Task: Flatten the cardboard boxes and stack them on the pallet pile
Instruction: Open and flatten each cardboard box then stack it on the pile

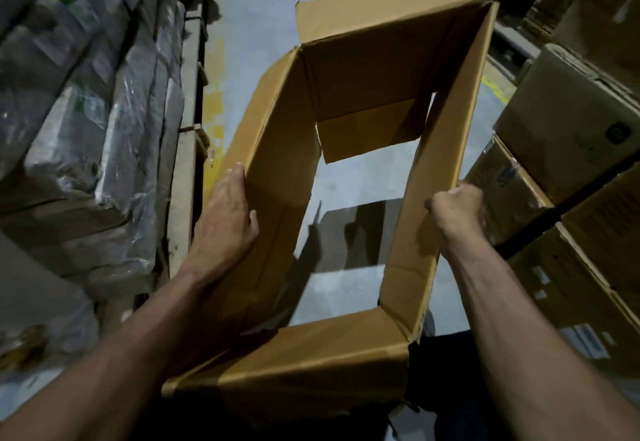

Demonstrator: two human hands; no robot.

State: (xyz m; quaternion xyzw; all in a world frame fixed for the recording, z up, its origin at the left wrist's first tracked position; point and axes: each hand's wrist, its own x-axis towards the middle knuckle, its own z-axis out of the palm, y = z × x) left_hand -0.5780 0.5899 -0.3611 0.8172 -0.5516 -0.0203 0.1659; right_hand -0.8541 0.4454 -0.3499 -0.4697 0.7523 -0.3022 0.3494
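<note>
Cardboard box (349, 177), both ends open, held between both hands: left hand (225, 219) flat, fingers straight on left wall; right hand (457, 212) fist clamped on right wall's rim.

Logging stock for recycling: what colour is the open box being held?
Plain brown cardboard box, no print visible; head view.

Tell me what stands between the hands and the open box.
Nothing visible does. The left hand lies flat on the cardboard box's left wall, and the right hand grips the top edge of its right wall.
</note>
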